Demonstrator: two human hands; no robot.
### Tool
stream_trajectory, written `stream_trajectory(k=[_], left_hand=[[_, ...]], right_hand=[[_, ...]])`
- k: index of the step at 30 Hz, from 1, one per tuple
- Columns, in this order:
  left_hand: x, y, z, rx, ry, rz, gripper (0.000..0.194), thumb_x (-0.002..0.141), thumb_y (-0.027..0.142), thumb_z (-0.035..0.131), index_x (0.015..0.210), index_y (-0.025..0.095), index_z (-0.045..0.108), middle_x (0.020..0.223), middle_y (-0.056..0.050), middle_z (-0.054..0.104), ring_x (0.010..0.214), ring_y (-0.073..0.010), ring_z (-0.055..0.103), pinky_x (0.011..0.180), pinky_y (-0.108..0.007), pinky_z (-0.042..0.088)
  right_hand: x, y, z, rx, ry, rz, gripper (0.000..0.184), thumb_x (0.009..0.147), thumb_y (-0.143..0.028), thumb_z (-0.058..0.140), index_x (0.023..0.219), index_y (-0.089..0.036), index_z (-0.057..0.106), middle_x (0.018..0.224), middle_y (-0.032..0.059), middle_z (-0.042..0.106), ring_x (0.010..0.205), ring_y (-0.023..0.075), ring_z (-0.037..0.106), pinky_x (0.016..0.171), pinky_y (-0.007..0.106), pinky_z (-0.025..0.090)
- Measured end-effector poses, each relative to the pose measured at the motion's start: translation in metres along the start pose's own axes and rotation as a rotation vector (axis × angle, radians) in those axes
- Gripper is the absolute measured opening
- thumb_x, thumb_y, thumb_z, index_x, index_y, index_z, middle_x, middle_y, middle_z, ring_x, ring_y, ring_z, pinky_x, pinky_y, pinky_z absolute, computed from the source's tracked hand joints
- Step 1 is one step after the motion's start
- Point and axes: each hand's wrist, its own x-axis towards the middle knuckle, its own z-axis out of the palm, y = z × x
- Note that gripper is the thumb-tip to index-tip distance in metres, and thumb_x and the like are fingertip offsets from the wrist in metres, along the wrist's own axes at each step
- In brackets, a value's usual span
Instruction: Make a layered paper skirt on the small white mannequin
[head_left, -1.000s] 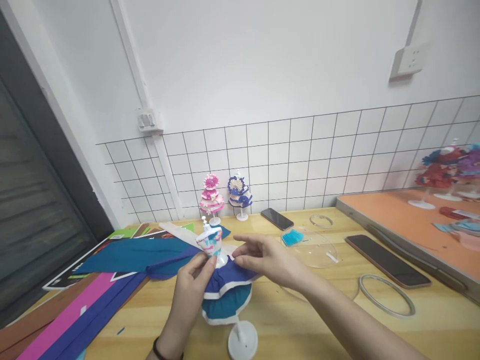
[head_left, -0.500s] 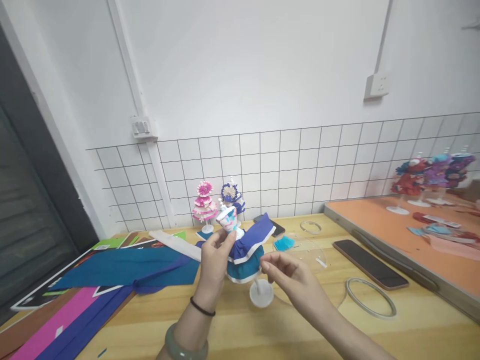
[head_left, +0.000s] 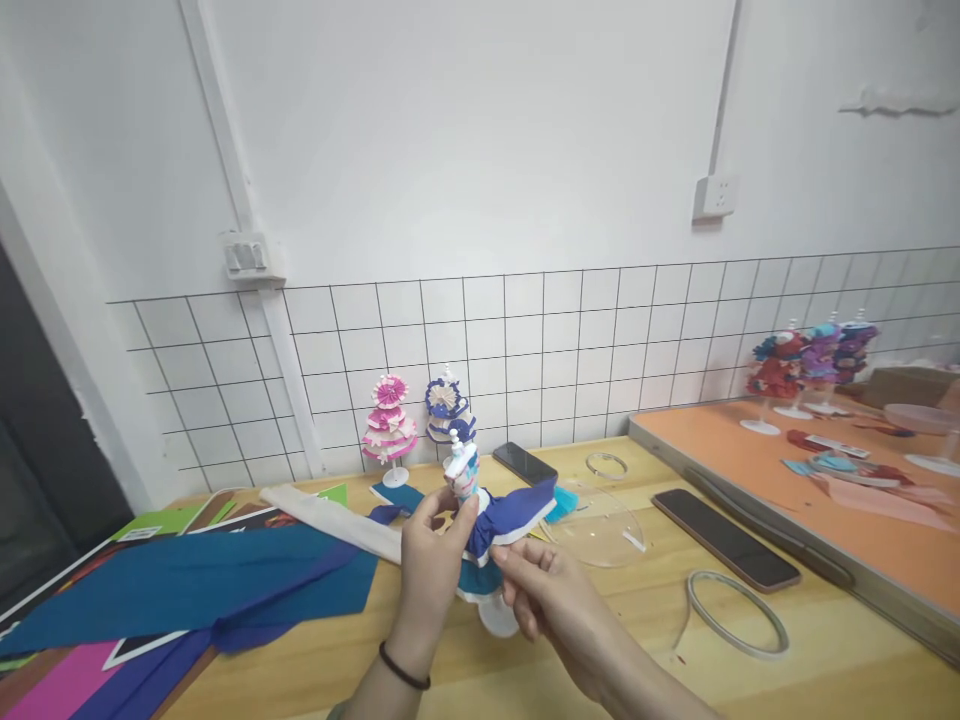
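Observation:
A miniature dress form [head_left: 463,470] with a white neck and a patterned bodice leans a little in front of me. My left hand [head_left: 433,565] is closed around its waist. A violet-blue crepe paper ruffle [head_left: 519,510] with a white border is gathered at the waist and flares out to the right. My right hand [head_left: 546,590] pinches the ruffle's lower white edge between thumb and forefinger. Below it shows part of a teal ruffle [head_left: 478,580], also white-edged. The round white base [head_left: 498,616] is partly hidden behind my right fingers.
Two decorated stands, pink [head_left: 390,430] and navy [head_left: 448,405], stand by the wall. Paper strips, including a teal sheet [head_left: 187,575], spread left. Rightward lie two phones [head_left: 724,535], a clear disc [head_left: 600,530] and wire coils [head_left: 739,615]. An orange table [head_left: 720,450] adjoins.
My right hand has moved from beside the teal ruffle to the violet-blue ruffle's white edge. The dress form stands more upright. The camera view has shifted slightly right.

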Motion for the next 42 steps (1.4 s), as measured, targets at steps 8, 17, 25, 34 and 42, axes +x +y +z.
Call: stream_trajectory(k=[8,17,25,34,42], left_hand=[[0.002,-0.006,-0.002,0.090,0.000,0.018,0.029,0.065,0.039,0.067,0.083,0.015,0.070,0.079,-0.007,0.071,0.076,-0.0220,0.063,0.068,-0.030,0.047],[-0.002,0.002,-0.002,0.172,-0.070,0.073,0.022,0.069,0.035,0.066,0.080,0.017,0.068,0.078,-0.003,0.069,0.079,-0.0207,0.059,0.074,-0.028,0.042],[0.003,-0.002,-0.005,0.141,-0.096,0.016,0.027,0.068,0.037,0.067,0.084,0.015,0.069,0.087,-0.007,0.072,0.086,-0.0241,0.061,0.078,-0.032,0.043],[0.006,-0.005,-0.006,0.025,-0.119,-0.021,0.038,0.063,0.038,0.070,0.094,0.015,0.069,0.090,-0.009,0.072,0.083,-0.0235,0.064,0.072,-0.030,0.048],[0.001,-0.001,-0.004,0.071,-0.242,0.023,0.038,0.070,0.035,0.066,0.104,0.018,0.063,0.096,-0.008,0.070,0.091,-0.0231,0.062,0.080,-0.032,0.046]], right_hand=[[0.013,0.018,0.002,0.080,0.063,-0.014,0.043,0.062,-0.052,0.070,0.060,-0.018,0.045,0.037,-0.0104,0.044,0.024,0.0020,0.031,0.030,0.015,0.019],[0.009,0.019,0.000,0.067,0.023,-0.010,0.038,0.066,-0.047,0.069,0.057,-0.015,0.052,0.039,-0.0068,0.049,0.027,0.0021,0.035,0.033,0.015,0.021],[0.008,0.021,-0.002,0.019,-0.012,-0.032,0.040,0.063,-0.051,0.071,0.068,-0.012,0.063,0.043,-0.0048,0.053,0.030,0.0031,0.038,0.036,0.016,0.024],[0.008,0.010,-0.003,0.212,0.059,0.054,0.050,0.065,-0.059,0.064,0.047,-0.017,0.044,0.030,-0.0087,0.039,0.025,0.0016,0.028,0.032,0.015,0.019],[0.013,0.008,-0.004,0.315,0.044,0.218,0.056,0.058,-0.058,0.069,0.041,-0.018,0.035,0.027,-0.0117,0.029,0.024,-0.0010,0.020,0.032,0.015,0.009]])
